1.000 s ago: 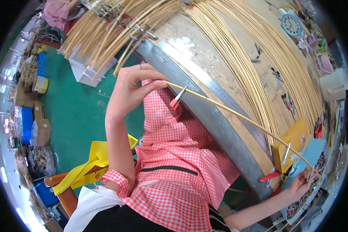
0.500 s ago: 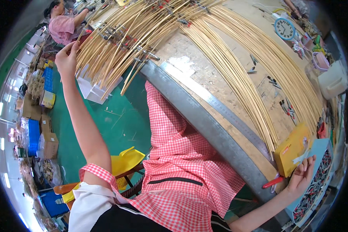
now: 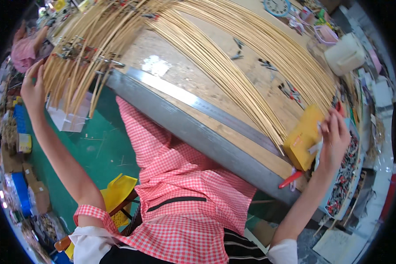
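My left hand [image 3: 33,87] is raised at the far left, at the near ends of a bundle of thin wooden sticks [image 3: 77,79]. Its fingers are pinched together, seemingly on the end of one stick. Small clips with red and black parts [image 3: 105,60] grip the bundle. On the right, my right hand [image 3: 334,138] has curled fingers beside an upright yellow box [image 3: 302,138]. Whatever those fingers hold, if anything, is too small and blurred to name. A light blue box [image 3: 341,176] full of small red and black clips lies just beyond that wrist.
A long metal ruler [image 3: 198,103] lies along the table's grey edge [image 3: 180,127]. More sticks [image 3: 224,77] fan across the tabletop, with loose clips [image 3: 290,93] among them. A red-handled tool [image 3: 290,179] sits by the yellow box. Another person [image 3: 24,53] is at upper left.
The view has turned so the table has shifted left and up. My right hand has risen from the yellow box's lower side to its upper right. My left hand stays by the stick ends.
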`<state>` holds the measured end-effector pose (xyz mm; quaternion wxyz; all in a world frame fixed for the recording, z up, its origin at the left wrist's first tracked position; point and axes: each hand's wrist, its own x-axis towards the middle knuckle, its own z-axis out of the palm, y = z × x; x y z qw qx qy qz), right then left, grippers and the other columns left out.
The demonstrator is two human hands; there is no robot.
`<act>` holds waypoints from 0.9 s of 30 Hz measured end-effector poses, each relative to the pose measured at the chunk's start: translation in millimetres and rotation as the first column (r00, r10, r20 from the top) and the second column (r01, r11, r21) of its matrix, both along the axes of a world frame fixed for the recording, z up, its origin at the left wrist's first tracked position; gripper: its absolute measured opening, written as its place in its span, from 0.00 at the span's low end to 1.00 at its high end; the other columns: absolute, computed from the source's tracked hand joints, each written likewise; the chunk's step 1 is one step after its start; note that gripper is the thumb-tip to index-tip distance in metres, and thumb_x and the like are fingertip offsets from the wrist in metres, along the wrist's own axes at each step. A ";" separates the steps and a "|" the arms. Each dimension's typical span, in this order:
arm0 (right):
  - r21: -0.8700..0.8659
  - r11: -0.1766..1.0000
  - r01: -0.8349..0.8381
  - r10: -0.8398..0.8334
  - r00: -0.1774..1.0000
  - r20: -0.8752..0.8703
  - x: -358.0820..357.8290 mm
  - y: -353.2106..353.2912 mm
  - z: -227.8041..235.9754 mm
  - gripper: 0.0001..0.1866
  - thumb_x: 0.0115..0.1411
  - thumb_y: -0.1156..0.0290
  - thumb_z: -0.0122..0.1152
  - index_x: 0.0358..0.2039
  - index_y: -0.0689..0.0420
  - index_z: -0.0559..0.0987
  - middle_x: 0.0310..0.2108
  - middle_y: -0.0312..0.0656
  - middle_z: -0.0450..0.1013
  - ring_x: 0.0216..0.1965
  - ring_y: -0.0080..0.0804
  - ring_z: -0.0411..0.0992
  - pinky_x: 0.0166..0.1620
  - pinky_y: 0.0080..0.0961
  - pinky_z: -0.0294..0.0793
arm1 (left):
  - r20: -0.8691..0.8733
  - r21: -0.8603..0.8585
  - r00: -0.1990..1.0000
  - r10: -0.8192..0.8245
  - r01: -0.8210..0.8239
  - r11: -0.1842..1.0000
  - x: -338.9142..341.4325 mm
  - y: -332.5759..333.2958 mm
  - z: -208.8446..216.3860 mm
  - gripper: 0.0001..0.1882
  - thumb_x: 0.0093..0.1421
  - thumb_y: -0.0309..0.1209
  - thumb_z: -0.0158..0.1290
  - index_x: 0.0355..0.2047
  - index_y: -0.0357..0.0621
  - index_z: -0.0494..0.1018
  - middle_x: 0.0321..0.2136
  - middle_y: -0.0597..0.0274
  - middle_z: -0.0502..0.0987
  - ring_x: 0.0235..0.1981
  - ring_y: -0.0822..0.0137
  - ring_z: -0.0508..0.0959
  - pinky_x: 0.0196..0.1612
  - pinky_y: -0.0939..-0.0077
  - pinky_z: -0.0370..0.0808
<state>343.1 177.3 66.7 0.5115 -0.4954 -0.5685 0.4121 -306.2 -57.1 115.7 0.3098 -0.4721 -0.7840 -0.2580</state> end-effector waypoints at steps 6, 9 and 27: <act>0.282 0.891 -0.356 -0.130 0.396 0.909 -9.7 106.7 -38.8 0.08 0.56 0.73 0.56 0.35 0.63 0.78 0.35 0.52 0.75 0.35 0.48 0.74 0.38 0.38 0.72 | 0.281 -0.073 0.907 -0.314 0.347 0.935 125.1 41.5 -25.8 0.12 0.63 0.29 0.50 0.43 0.36 0.76 0.43 0.58 0.77 0.47 0.66 0.74 0.52 0.74 0.67; 0.192 0.917 -0.350 -0.108 0.247 0.963 -17.9 130.2 -52.3 0.07 0.55 0.74 0.55 0.31 0.63 0.77 0.34 0.54 0.73 0.38 0.52 0.72 0.40 0.43 0.70 | 0.382 -0.143 0.860 -0.339 0.417 0.898 167.0 48.1 -35.8 0.11 0.62 0.26 0.50 0.43 0.35 0.75 0.44 0.56 0.76 0.49 0.63 0.74 0.55 0.72 0.65; 0.216 0.944 -0.251 -0.105 0.392 0.914 0.4 143.8 -43.1 0.08 0.52 0.71 0.60 0.29 0.63 0.80 0.29 0.52 0.75 0.33 0.48 0.74 0.38 0.37 0.71 | 0.603 -0.007 0.672 -0.431 0.544 0.839 241.7 50.3 -66.3 0.10 0.56 0.19 0.51 0.39 0.35 0.76 0.37 0.56 0.77 0.39 0.63 0.77 0.43 0.76 0.71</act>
